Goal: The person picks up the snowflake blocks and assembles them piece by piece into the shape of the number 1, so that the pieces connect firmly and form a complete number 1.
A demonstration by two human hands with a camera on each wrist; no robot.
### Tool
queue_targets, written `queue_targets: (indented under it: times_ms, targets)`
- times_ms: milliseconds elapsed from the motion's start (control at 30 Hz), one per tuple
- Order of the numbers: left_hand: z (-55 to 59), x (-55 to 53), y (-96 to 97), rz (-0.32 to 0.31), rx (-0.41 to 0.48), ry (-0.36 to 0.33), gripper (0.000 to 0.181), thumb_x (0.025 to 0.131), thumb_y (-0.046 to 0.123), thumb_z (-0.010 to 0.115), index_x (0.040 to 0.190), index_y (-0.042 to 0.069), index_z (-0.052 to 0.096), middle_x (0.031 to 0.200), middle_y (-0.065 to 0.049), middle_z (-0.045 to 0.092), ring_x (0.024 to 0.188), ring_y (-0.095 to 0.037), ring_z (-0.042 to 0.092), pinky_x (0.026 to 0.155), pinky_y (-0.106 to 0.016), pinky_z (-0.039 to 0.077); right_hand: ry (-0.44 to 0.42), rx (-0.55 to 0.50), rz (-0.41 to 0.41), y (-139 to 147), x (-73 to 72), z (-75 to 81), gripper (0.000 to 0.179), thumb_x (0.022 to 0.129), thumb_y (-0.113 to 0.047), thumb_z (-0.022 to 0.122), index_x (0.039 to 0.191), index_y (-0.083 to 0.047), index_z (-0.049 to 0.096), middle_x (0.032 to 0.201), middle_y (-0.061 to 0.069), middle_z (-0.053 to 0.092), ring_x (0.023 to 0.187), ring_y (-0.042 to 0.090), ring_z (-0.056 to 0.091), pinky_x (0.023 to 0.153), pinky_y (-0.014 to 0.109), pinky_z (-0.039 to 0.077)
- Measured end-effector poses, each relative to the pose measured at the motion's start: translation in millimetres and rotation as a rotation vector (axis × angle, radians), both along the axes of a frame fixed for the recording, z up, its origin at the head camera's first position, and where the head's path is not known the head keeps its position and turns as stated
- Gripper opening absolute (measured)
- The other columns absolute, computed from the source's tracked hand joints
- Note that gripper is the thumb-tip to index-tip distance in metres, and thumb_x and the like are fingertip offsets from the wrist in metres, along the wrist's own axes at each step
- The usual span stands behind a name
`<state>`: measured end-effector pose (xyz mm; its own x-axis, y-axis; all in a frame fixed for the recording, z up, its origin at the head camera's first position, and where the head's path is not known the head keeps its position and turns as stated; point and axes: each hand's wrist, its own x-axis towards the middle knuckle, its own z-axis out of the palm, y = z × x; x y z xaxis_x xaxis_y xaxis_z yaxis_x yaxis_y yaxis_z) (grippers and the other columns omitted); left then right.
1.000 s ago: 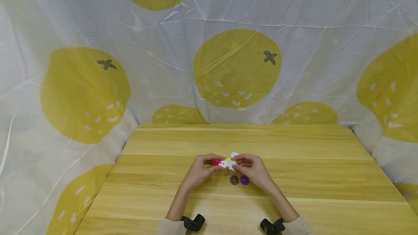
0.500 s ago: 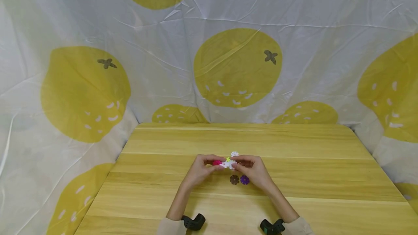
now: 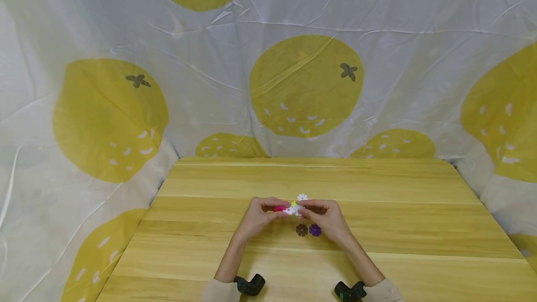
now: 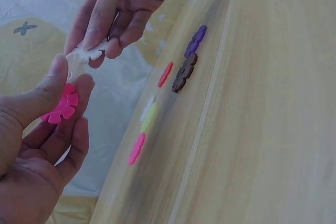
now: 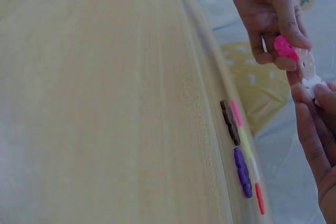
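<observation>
Both hands meet above the table over a small chain of plastic snowflake discs. My left hand [image 3: 257,220] pinches a pink snowflake disc [image 4: 63,106] and a white snowflake disc [image 4: 75,68] that appear joined. Between thumb and fingers, my right hand [image 3: 329,218] grips another white snowflake disc [image 5: 311,85], which touches the edge of the left hand's white one. Whether their slots are engaged cannot be told, as fingertips cover part of the contact.
Loose discs lie on the wooden table [image 3: 377,227]: brown [image 3: 301,230] and purple [image 3: 315,230] nearer the body, white [image 3: 302,197] and yellow [image 3: 293,204] beyond the hands. The left wrist view adds a red disc [image 4: 165,74] and a pink disc [image 4: 137,149]. A patterned cloth [image 3: 201,83] hangs behind.
The white discs have come closer together, from side by side to touching or overlapping. Both hands keep nearly the same place and grip. The loose discs lie as before.
</observation>
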<state>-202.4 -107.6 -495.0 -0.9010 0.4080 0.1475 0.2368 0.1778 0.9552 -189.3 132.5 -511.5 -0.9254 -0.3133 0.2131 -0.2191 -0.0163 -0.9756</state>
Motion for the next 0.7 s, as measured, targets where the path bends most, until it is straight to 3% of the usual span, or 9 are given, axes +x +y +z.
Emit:
queue_targets:
  times_ms: [200, 367, 500, 700]
  targets:
    - [-1.5, -0.4, 0.7, -0.001, 0.012, -0.02, 0.021, 0.091, 0.007, 0.078, 0.111, 0.0, 0.08, 0.114, -0.02, 0.077, 0.104, -0.016, 0.071, 0.08, -0.02, 0.055, -0.014, -0.027, 0.006, -0.6, 1.0, 0.5, 0.026, 0.097, -0.005, 0.071, 0.118, 0.01, 0.073, 0.111, 0.031, 0.073, 0.089, 0.013, 0.078, 0.081, 0.04, 0.062]
    - [-4.7, -1.5, 1.9, 0.007, 0.017, -0.006, 0.02, 0.09, 0.009, 0.079, 0.108, 0.0, 0.08, 0.112, -0.02, 0.077, 0.1, -0.01, 0.071, 0.077, -0.02, 0.055, -0.008, -0.028, 0.0, -0.5, 1.3, 0.4, 0.025, 0.097, -0.004, 0.07, 0.117, 0.011, 0.073, 0.109, 0.031, 0.074, 0.088, 0.019, 0.079, 0.08, 0.04, 0.062]
    - [-3.7, -0.9, 3.4, 0.015, 0.014, -0.014, 0.02, 0.09, 0.01, 0.08, 0.107, 0.001, 0.081, 0.113, -0.019, 0.078, 0.101, -0.015, 0.072, 0.076, -0.021, 0.056, -0.003, -0.02, -0.013, -0.8, 1.6, 1.0, 0.024, 0.096, -0.004, 0.071, 0.116, 0.01, 0.074, 0.11, 0.03, 0.074, 0.088, 0.026, 0.079, 0.078, 0.042, 0.062]
    - [-3.5, -0.6, 2.8, 0.022, 0.026, -0.032, 0.02, 0.088, 0.007, 0.081, 0.106, -0.002, 0.08, 0.113, -0.021, 0.077, 0.109, -0.027, 0.072, 0.078, -0.021, 0.056, 0.006, 0.004, -0.047, -4.6, 3.3, 1.1, 0.023, 0.095, -0.005, 0.073, 0.114, 0.008, 0.076, 0.109, 0.028, 0.075, 0.087, 0.019, 0.079, 0.077, 0.039, 0.063]
